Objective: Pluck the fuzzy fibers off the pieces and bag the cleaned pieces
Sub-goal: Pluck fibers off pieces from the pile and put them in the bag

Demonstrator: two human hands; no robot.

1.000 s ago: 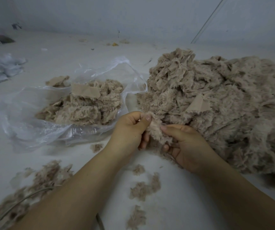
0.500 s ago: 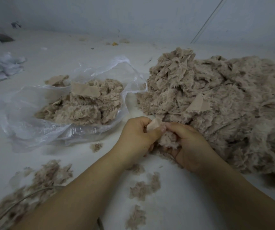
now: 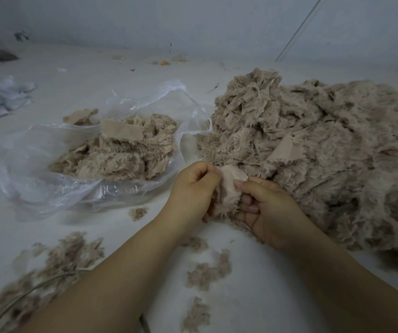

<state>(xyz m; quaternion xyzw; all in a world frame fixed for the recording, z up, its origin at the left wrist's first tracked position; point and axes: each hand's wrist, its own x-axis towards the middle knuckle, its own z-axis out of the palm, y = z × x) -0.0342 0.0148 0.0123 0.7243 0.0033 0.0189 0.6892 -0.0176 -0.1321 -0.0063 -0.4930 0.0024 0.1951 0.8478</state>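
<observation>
Head view. Left hand and right hand both pinching one fuzzy piece between them, fingers curled round it, smooth backing turned up. Large pile of fuzzy pieces just behind and right of hands. Clear plastic bag at left, open, holding cleaned pieces. Loose plucked fibers scattered on white surface near forearms.
</observation>
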